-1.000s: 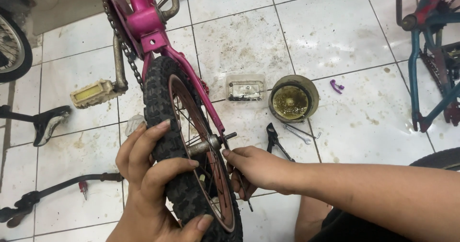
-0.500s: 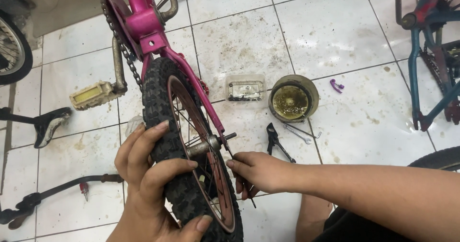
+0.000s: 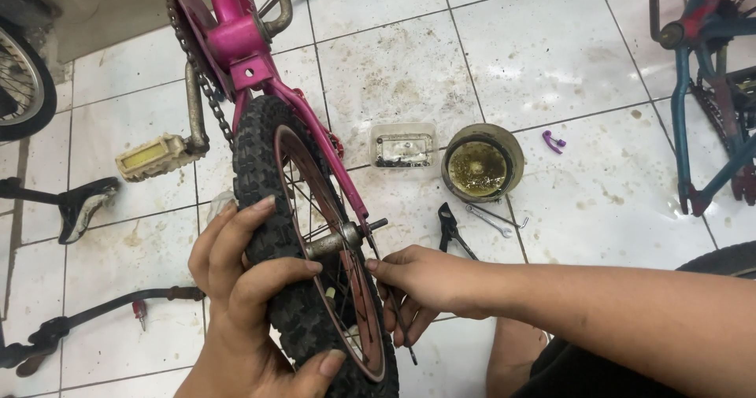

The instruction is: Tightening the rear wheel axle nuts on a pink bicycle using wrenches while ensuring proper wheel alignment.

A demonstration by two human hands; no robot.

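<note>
1. I see the rear wheel (image 3: 307, 248) of an upturned pink child's bicycle (image 3: 236, 40) in the middle of the head view, standing over a tiled floor (image 3: 394, 59). Its knobby black tyre is worn and dusty, the rim is dark red, thin spokes run to a grey metal hub, and the axle (image 3: 346, 236) pokes out to the right with a threaded end.
2. My left hand (image 3: 244, 288) is wrapped over the tyre from the left, fingers spread across the tread and thumb curled under at the bottom edge, so it is holding the wheel.
3. My right hand (image 3: 421, 288) sits just right of the rim, below the axle, fingers pinched narrowly round a thin dark tool (image 3: 402, 331) whose tip hangs down past the knuckles.
4. The pink frame stay runs down to the axle, and the chain (image 3: 201, 75) and a cream pedal (image 3: 153, 155) lie up and left of the wheel.
5. On the floor to the right lie black pliers (image 3: 450, 229) and a wrench (image 3: 492, 218), with a clear plastic box (image 3: 403, 146) and a round greasy tin (image 3: 482, 162) beyond them.
6. A teal bicycle (image 3: 701, 91) stands at the far right.
</note>
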